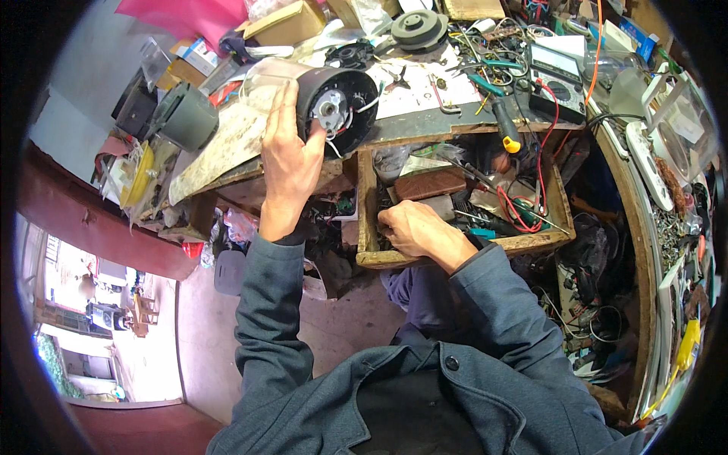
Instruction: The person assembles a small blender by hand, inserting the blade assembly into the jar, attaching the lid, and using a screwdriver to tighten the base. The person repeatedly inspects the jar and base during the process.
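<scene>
- Housing (361,95), black and round, lies on its side at the front edge of the bench (425,135), metal core (329,106) showing.
- Left hand (292,155) holds its side, fingers nearly straight, thumb at the opening.
- Right hand (421,230), fingers curled, dips into the wooden drawer (493,247); I cannot tell what, if anything, it holds.
- Farther right: 1 multimeter (557,83), 1 screwdriver (503,123).

Left hand (292,155) on housing (312,82), multimeter (557,85) farther right, right hand (421,231) over drawer (531,241)
</scene>
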`<state>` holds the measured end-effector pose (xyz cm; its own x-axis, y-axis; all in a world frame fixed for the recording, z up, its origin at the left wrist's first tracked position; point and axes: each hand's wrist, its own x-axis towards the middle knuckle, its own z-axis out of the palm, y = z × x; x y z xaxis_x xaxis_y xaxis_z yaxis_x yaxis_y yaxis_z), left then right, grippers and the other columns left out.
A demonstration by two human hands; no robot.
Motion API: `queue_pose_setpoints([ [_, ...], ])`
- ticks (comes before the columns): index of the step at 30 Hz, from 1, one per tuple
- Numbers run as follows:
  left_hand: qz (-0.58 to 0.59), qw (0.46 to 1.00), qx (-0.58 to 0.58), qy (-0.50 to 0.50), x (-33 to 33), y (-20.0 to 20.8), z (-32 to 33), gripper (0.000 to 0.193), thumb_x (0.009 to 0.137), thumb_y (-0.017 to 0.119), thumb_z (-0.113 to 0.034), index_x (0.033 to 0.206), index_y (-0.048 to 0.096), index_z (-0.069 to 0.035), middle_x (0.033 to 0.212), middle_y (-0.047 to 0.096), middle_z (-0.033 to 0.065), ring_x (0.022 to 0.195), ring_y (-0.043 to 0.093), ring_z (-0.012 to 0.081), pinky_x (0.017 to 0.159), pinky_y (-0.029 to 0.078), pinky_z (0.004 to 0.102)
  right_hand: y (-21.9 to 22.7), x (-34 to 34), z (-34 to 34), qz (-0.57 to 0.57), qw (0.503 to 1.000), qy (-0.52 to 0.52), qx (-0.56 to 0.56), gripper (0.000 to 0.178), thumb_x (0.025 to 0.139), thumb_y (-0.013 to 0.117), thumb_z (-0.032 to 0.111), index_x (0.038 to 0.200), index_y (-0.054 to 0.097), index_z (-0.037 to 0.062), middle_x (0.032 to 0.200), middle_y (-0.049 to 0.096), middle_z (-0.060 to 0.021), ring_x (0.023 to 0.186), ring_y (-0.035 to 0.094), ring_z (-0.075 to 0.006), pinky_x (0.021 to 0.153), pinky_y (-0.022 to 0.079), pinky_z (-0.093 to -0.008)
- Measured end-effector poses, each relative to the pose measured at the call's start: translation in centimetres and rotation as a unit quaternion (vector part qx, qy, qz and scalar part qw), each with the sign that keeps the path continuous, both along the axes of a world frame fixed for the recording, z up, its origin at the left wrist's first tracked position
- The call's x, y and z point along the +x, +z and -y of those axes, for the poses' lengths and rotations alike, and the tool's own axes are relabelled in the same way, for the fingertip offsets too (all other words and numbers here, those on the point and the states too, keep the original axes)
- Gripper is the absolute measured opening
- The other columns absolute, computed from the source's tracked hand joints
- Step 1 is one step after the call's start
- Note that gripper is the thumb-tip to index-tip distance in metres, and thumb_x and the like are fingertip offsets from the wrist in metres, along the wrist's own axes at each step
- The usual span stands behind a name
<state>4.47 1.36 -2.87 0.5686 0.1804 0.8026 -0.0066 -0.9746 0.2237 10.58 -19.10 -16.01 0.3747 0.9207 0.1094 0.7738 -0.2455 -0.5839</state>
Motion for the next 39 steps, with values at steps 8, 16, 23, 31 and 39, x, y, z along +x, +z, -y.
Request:
queue_pose_setpoints([
  [8,-0.005,0.996,0.042,0.076,0.1,0.5,1.0,0.06,0.087,0.072,-0.007,0.143,0.055,0.005,0.137,0.062,0.0306,0.125,0.062,0.045,0.107,0.049,0.0462,-0.2,-0.1,0.0,-0.001,1.0,0.001,-0.011,0.02,0.091,0.063,0.018,0.097,0.07,0.0012,0.088,0.07,-0.0276,0.089,0.068,-0.0486,0.075,0.054,-0.0543],
  [16,-0.053,0.99,0.09,0.099,0.1,1.4,1.0,0.057,0.088,0.071,-0.008,0.141,0.056,0.006,0.13,0.065,0.0308,0.114,0.066,0.0459,0.097,0.054,0.0482,-0.5,0.0,0.0,0.006,1.0,-0.003,0.011,0.02,0.09,0.063,0.019,0.092,0.07,0.0003,0.086,0.069,-0.0283,0.087,0.068,-0.0492,0.074,0.053,-0.0554],
  [23,-0.035,0.984,0.142,0.102,0.2,1.5,0.8,0.055,0.088,0.071,-0.006,0.14,0.057,0.006,0.119,0.069,0.0325,0.104,0.069,0.0471,0.09,0.055,0.0495,-0.4,-0.1,0.0,0.001,1.0,-0.006,0.013,0.02,0.09,0.063,0.019,0.092,0.07,0.0005,0.086,0.069,-0.028,0.086,0.068,-0.0491,0.074,0.053,-0.0558],
  [31,-0.055,0.989,0.095,0.099,-0.2,1.7,1.5,0.06,0.085,0.074,-0.008,0.141,0.056,0.005,0.133,0.064,0.029,0.117,0.066,0.0456,0.1,0.054,0.0474,-0.6,0.0,0.0,0.012,1.0,-0.004,0.023,0.019,0.089,0.063,0.018,0.091,0.07,0.0004,0.084,0.068,-0.0282,0.085,0.068,-0.0489,0.074,0.053,-0.056],
  [39,-0.057,0.986,0.1,0.118,0.0,1.6,1.6,0.06,0.085,0.075,-0.009,0.14,0.056,0.004,0.134,0.064,0.0292,0.117,0.066,0.0453,0.1,0.054,0.0474,-0.4,-0.1,0.2,0.007,1.0,-0.006,0.025,0.018,0.088,0.063,0.016,0.09,0.07,-0.0001,0.084,0.068,-0.0283,0.085,0.068,-0.0489,0.073,0.053,-0.0557],
])
